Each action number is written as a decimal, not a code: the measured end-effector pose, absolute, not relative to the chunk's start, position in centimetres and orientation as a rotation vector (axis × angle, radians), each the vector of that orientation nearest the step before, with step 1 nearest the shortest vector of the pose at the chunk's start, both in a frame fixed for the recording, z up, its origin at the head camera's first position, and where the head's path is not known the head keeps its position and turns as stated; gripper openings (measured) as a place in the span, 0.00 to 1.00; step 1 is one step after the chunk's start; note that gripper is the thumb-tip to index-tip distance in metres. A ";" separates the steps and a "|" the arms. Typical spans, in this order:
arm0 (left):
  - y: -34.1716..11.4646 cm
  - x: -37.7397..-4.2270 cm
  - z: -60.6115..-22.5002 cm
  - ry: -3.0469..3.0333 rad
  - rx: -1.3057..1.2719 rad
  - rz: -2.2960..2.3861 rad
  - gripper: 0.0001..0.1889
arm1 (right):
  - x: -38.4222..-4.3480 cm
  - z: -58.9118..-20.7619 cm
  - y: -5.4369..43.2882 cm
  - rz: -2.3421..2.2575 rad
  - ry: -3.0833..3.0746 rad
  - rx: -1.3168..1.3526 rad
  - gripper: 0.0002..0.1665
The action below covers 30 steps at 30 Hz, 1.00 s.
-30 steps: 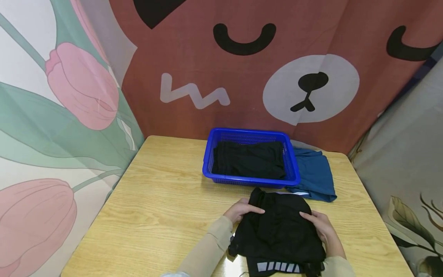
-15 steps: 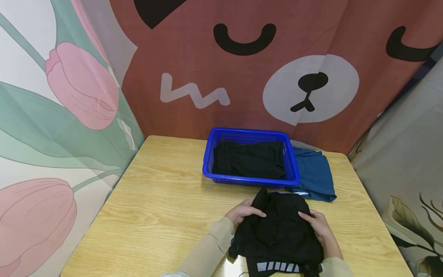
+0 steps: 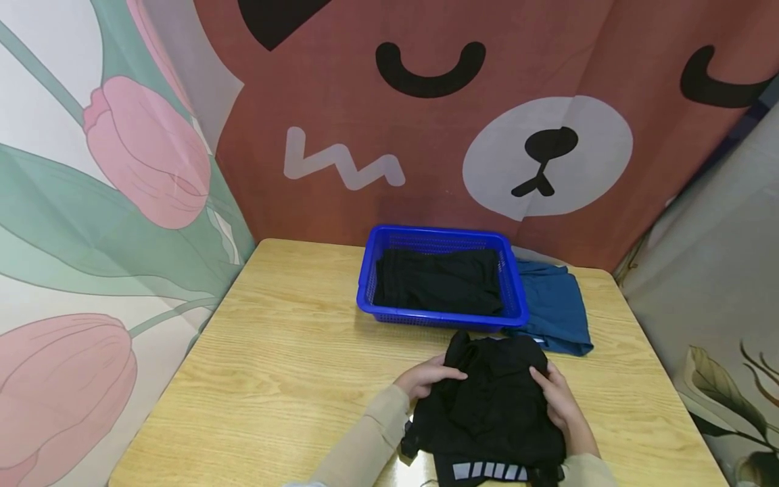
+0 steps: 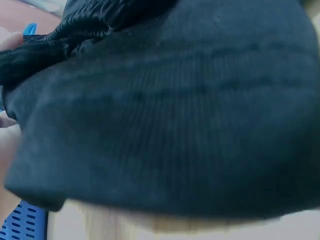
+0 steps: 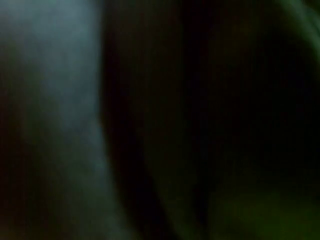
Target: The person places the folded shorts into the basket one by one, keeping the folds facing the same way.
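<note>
In the head view a black garment [image 3: 489,399] with a row of pale bars along its lower part is bunched up near the table's front. My left hand [image 3: 425,377] grips its left side, thumb on top and the other fingers beneath. On the opposite side my right hand [image 3: 561,399] holds the cloth the same way, its thumb lying over the edge. The left wrist view is mostly filled by the garment's ribbed band [image 4: 175,135], with gathered cloth pinched at the left edge. Dark, blurred cloth fills the right wrist view, hiding the right fingers.
A blue plastic basket [image 3: 444,318] stands at the back of the wooden table [image 3: 274,352], with folded black cloth [image 3: 438,281] in it. Folded blue cloth [image 3: 555,308] lies right of the basket, partly behind it. Printed curtains [image 3: 341,223] hang along the back and sides.
Both hands keep hold of the black garment and shift only slightly. Its upper right corner is spread a little outward, and the right thumb sits closer to the edge.
</note>
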<state>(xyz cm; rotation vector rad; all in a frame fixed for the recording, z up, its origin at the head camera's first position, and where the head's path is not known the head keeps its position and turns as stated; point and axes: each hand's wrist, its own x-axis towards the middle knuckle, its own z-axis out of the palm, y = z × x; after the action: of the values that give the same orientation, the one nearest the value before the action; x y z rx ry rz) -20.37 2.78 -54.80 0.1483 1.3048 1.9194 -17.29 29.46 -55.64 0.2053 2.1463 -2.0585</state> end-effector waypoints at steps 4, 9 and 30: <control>2.6 -20.4 -54.9 1.262 0.158 1.883 0.27 | -17.4 -55.7 29.3 -1.985 2.172 0.233 0.35; 2.3 -20.4 -55.1 1.252 0.182 1.858 0.30 | -17.6 -55.4 29.2 -1.891 2.204 0.271 0.38; 2.3 -20.1 -55.5 1.403 0.107 1.903 0.32 | -16.3 -54.4 29.2 -1.970 2.077 0.127 0.37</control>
<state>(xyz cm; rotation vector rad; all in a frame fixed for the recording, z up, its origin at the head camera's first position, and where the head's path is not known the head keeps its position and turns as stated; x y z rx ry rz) -20.05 2.29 -55.47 0.1066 1.4032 1.9029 -16.30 29.24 -54.36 0.1272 2.0769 -1.9704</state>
